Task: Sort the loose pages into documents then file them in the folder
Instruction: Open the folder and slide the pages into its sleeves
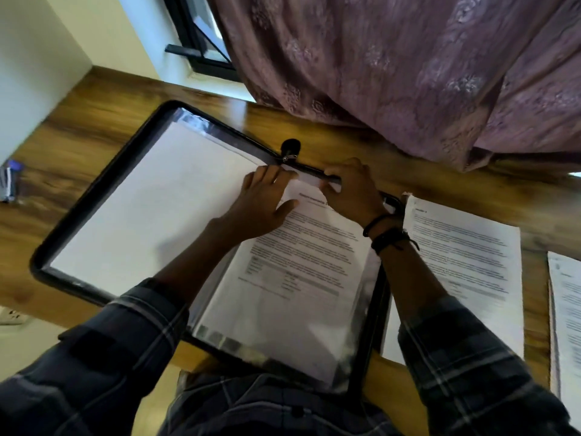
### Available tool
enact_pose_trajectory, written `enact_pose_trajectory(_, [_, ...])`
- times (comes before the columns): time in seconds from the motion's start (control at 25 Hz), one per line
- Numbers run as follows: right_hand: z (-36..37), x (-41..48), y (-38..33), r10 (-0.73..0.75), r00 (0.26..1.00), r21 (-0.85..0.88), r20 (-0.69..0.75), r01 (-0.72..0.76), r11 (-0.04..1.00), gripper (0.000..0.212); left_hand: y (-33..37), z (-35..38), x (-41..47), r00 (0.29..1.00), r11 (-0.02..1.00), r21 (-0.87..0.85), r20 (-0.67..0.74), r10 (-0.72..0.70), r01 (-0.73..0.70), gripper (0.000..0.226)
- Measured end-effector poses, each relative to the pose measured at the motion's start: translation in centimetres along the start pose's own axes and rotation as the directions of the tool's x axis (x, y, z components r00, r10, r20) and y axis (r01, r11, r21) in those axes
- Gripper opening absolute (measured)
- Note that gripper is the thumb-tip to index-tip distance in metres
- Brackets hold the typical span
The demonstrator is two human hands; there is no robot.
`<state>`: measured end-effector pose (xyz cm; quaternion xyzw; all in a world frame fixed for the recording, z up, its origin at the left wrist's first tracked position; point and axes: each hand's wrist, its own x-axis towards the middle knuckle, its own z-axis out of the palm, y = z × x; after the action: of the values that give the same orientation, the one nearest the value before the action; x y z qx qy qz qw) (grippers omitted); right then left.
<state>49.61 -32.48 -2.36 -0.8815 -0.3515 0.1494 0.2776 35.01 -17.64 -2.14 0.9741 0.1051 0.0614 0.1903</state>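
A black zip folder (94, 190) lies open on the wooden desk (78, 133), clear plastic sleeves inside. A printed document (301, 253) sits in the right-hand sleeve. My left hand (264, 202) rests on the top of that sleeve, fingers fairly straight, thumb on the page. My right hand (352, 190) pinches the sleeve's top edge by the folder's rim. A white blank-looking page (157, 209) fills the left sleeve. Two more printed stacks lie to the right: one (465, 265) beside the folder, another (566, 309) at the frame's edge.
A mauve patterned curtain (408, 73) hangs over the desk's far edge. A window frame (201, 45) stands behind it. A small blue and white object (9, 180) lies at the desk's left end. A wall socket (11, 316) sits below the desk.
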Motion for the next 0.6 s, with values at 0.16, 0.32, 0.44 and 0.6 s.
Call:
enact_pose_trajectory(0.16, [2.3, -4.1, -4.8, -0.098, 0.994, 0.125, -0.056, 0.104, 0.987, 0.052, -0.3, -1.5, -3.9, 0.99, 0.994, 0.082, -0.121, -0.068, 0.078, 0.059])
enact_pose_trajectory(0.32, [5.7, -7.2, -9.8, -0.186, 0.982, 0.288, 0.02, 0.173, 0.942, 0.069, -2.5, -4.3, -8.3, 0.93, 0.97, 0.085, -0.314, -0.192, 0.229, 0.061])
enact_pose_trajectory(0.44, [8.1, -7.8, -13.9, -0.206, 0.978, 0.382, 0.02, 0.183, 0.906, 0.075, -6.2, -7.2, -11.5, 0.851, 0.958, 0.083, -0.485, -0.201, 0.274, 0.054])
enact_pose_trajectory(0.6, [11.5, -7.1, -18.8, -0.183, 0.982, 0.421, -0.038, 0.181, 0.889, 0.074, -15.0, -11.1, -14.5, 0.676, 0.907, -0.037, -0.654, -0.339, 0.419, 0.047])
